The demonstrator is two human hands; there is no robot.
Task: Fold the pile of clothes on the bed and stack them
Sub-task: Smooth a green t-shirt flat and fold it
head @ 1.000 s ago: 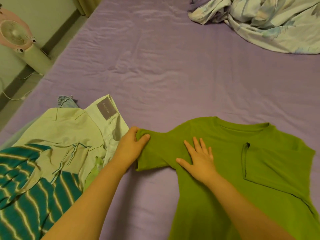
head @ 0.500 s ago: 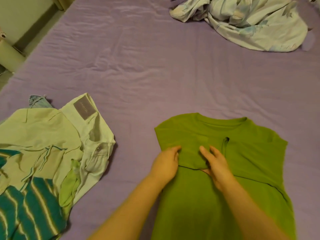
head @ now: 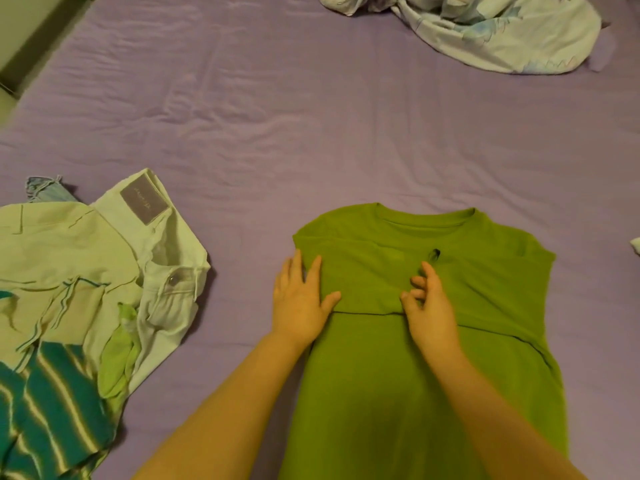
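Note:
A green t-shirt point(head: 433, 368) lies flat on the purple bed point(head: 311, 133), collar away from me, with both sleeves folded in across its chest. My left hand point(head: 301, 299) lies flat with spread fingers on the shirt's left edge, over the folded sleeve. My right hand point(head: 429, 303) rests on the middle of the chest, its fingers loosely bent where the two folded sleeves meet. To the left sits the pile of unfolded clothes point(head: 86, 289): pale green trousers with a grey label, a light shirt and a teal striped garment point(head: 41, 417).
A crumpled pale blue floral blanket point(head: 485, 26) lies at the far right of the bed. The bed's left edge and the floor show at the top left. A scrap of white cloth point(head: 635, 245) peeks in at the right edge.
My left hand brought the left sleeve across onto the chest, then let go and slid back to the shirt's left edge, now flat. My right hand stayed on the chest. The view shifted right.

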